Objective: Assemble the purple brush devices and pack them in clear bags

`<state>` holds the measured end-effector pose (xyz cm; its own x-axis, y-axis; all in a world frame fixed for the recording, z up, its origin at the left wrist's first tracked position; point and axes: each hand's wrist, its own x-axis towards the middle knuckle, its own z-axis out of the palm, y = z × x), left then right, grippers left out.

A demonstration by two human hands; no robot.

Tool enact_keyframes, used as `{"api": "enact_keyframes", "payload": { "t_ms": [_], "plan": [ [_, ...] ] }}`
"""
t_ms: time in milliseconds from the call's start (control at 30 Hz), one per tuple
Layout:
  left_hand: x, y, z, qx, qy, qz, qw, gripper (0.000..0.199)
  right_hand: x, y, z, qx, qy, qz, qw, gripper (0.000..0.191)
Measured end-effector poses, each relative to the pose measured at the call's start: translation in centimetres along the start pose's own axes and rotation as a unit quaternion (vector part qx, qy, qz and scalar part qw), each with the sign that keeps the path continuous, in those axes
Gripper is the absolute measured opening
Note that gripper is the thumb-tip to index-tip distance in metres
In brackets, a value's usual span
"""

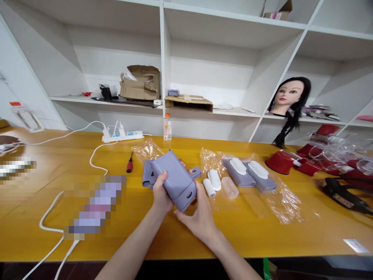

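Note:
A lavender plastic casing (171, 175) with ribbed sides and a small dark slot in its near end is held tilted above the table. My left hand (162, 196) grips its left side, thumb on top. The fingers of my right hand (202, 216) close around its near right end, by the slot. Just behind it lies another lavender part (148, 175), partly hidden by the casing. A lavender tab with a hole (196, 172) sticks out at the right. White oval pieces (214, 179), a white cylinder (209, 188) and a translucent cap (230, 187) rest to the right.
Two lavender units with white tops (239, 175) lie on clear plastic bags (281, 202). A red screwdriver (129, 165), a power strip (125, 135) and a cabled, blurred-out device (97, 206) are leftward. Red parts (279, 162) and a black heat gun (340, 196) stand right.

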<state>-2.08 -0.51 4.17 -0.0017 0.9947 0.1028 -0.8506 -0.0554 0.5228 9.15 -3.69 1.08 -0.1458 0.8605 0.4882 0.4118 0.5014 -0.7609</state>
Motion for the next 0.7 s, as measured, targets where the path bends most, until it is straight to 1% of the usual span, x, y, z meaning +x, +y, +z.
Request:
{"api": "enact_keyframes", "payload": {
  "t_ms": [67, 167, 333, 467, 567, 633, 700],
  "plan": [
    [-0.1, 0.2, 0.3, 0.0, 0.016, -0.004, 1.0, 0.045, 0.0, 0.0, 0.1, -0.005, 0.002, -0.003, 1.0, 0.082],
    [-0.1, 0.2, 0.3, -0.012, 0.025, -0.017, 0.999, 0.046, 0.2, -0.1, 0.1, -0.011, 0.0, -0.001, 1.0, 0.08],
    [-0.2, -0.2, -0.1, -0.029, 0.007, 0.005, 1.0, 0.046, 0.6, -0.6, -0.5, -0.015, -0.037, -0.009, 0.999, 0.079],
    [-0.5, -0.7, -0.2, -0.018, -0.005, 0.019, 1.0, 0.046, 0.8, -0.8, -1.1, -0.022, -0.048, -0.014, 0.998, 0.08],
    [-0.6, -0.9, -0.4, -0.011, -0.011, -0.006, 1.0, 0.049, 0.8, -0.7, -1.5, -0.033, -0.043, -0.013, 0.998, 0.082],
    [-0.5, -1.1, -0.7, 0.011, -0.004, -0.016, 1.0, 0.049, 0.8, -0.5, -1.7, -0.029, -0.048, 0.001, 0.998, 0.082],
    [-0.5, -1.2, -1.1, 0.047, 0.013, -0.006, 0.999, 0.049, 0.8, -0.2, -1.6, -0.003, -0.052, 0.014, 0.999, 0.084]
  ]
}}
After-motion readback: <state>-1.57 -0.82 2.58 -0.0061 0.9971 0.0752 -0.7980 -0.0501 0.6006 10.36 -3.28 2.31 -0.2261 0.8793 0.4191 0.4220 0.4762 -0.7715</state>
